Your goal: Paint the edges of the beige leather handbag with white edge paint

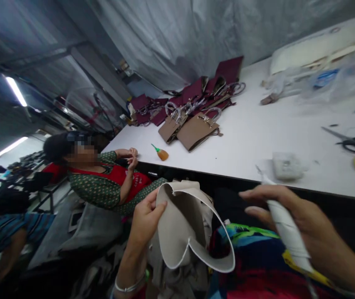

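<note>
"Grey sheeting (177, 37) hangs behind your white worktable (246, 145), where tan handbags (198, 131) lie against a heap of maroon handbags (193, 91). Where do you have the beige bag shell (177, 222)?"

"Before you, below the table's near edge, its mouth gaping. Your left hand (144, 218) pinches the rim at one side between thumb and fingers."

"And your right hand (305, 216)?"

"You carry a white-wrapped hand tool (289, 232) across it, thumb and forefinger spread apart. Its slim tip points toward the table, near the white block (286, 166), apart from the shell. How firmly your other fingers close on it, one cannot tell."

"How do you handle them well?"

"Keep your pinch light but close to the rim, so the panel neither slips nor creases. Steady the shell's free wall, and keep the tool's tip clear of its smooth faces and your left fingers."
</note>
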